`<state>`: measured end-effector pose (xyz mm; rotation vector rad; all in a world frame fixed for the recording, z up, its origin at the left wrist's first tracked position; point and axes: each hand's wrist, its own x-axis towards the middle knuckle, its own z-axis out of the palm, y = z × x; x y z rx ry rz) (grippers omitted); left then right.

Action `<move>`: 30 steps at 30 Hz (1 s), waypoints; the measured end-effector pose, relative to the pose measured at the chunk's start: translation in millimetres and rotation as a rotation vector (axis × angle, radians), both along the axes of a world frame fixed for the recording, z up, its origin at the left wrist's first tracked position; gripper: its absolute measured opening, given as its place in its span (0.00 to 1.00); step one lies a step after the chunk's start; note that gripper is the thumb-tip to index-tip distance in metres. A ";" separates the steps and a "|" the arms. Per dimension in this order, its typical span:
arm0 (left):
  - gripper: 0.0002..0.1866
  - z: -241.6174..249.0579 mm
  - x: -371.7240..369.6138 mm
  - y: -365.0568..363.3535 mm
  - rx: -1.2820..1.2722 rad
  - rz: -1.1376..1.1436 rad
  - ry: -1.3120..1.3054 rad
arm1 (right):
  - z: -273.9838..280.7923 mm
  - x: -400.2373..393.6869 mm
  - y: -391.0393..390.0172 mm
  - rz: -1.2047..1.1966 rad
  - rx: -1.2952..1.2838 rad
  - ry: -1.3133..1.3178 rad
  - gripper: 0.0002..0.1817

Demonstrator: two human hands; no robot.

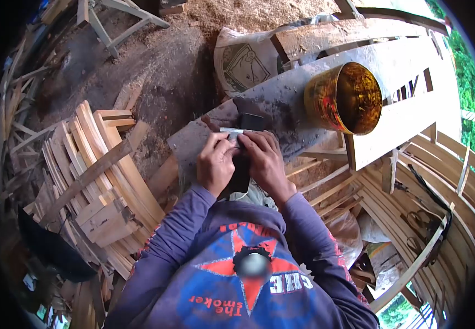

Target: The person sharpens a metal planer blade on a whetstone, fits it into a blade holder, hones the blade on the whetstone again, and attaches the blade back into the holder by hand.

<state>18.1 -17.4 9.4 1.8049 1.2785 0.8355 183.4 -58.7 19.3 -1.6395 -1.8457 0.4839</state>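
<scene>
Both my hands meet in front of my chest, at the near edge of a worn plank bench [286,96]. A small, flat, silvery metal piece [232,131] is pinched between the fingers of my left hand [215,163] and my right hand [263,160]. Just beyond the fingertips a small black block [252,121] lies on the bench. Below the hands hangs something dark and flat [239,174], which I cannot make out. To the right on the bench stands a large amber-brown metal tin [318,98], its open mouth turned toward me.
Stacked boards [111,170] lie at the left, with a dark curved object [51,241] beside them. A printed sack [245,66] rests behind the bench. Curved wooden slats [407,219] spread at the right, and sawdust covers the ground.
</scene>
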 end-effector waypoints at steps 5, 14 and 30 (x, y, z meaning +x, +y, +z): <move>0.06 -13.1 -12.5 -53.5 0.043 -0.006 0.040 | -14.1 -0.7 -49.4 0.058 -0.042 -0.002 0.24; 0.04 -4.7 -3.2 -35.2 0.064 -0.030 0.056 | -20.7 10.3 -35.8 0.083 -0.036 -0.014 0.31; 0.06 7.9 -2.5 -36.5 0.035 -0.133 0.133 | -13.2 -4.7 -51.9 -0.051 -0.008 0.033 0.27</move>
